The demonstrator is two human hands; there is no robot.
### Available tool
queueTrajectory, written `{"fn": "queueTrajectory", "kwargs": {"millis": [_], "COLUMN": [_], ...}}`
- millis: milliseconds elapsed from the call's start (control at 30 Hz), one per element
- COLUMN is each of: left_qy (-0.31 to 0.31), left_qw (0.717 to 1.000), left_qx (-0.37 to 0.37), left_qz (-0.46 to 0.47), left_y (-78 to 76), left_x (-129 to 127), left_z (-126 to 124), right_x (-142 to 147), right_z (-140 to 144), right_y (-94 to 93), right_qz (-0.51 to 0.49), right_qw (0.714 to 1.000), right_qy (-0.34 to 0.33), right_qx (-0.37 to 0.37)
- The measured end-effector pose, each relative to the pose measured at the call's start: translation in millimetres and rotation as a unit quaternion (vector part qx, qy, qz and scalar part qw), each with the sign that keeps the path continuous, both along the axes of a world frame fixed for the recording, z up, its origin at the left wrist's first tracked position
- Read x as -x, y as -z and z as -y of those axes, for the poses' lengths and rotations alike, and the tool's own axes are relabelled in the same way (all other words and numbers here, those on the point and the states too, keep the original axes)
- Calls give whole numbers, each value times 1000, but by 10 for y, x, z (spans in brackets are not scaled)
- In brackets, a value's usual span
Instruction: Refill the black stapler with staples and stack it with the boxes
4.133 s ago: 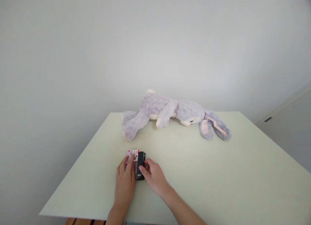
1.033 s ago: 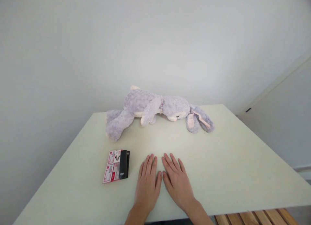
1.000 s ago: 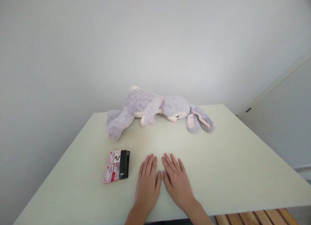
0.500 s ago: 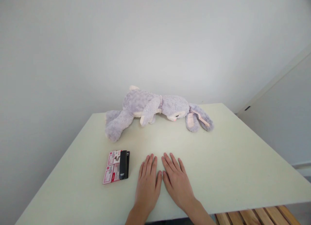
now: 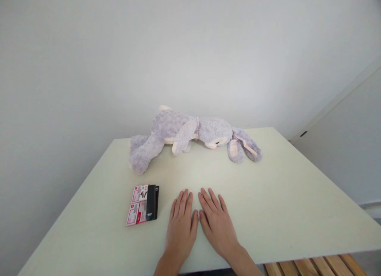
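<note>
Black stapler (image 5: 151, 202) lies on a red-and-white card (image 5: 137, 205), untouched.

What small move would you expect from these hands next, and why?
Probably the left hand sliding sideways to the black stapler lying on the red-and-white card. Both it and the right hand lie flat and empty on the table, and that pair is the nearest thing, just to the left. The plush rabbit lies farther back.
</note>
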State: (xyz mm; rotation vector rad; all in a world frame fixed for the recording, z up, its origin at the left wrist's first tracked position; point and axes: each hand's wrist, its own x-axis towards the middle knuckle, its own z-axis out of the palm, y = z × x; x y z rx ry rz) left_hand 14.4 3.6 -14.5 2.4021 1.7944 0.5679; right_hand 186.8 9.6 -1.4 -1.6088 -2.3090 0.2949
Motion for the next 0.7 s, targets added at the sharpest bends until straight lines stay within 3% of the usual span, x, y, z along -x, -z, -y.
{"fn": "queueTrajectory", "kwargs": {"millis": [467,600,700], "left_qy": [0,16,76], "left_qw": [1000,999,994], "left_qx": [-14,-30,-53], "left_qz": [3,-32,-52], "left_y": [-4,102,213], "left_x": [-7,40,142], "left_z": [-1,165,365], "right_x": [8,364,902], "right_z": [-40,-278,-496], "right_y": [-37,-241,-378], "right_qz": [-86,-157,-180], "right_qw": [996,984,982], "right_qy": [14,66,23], "right_qx": [18,43,49]}}
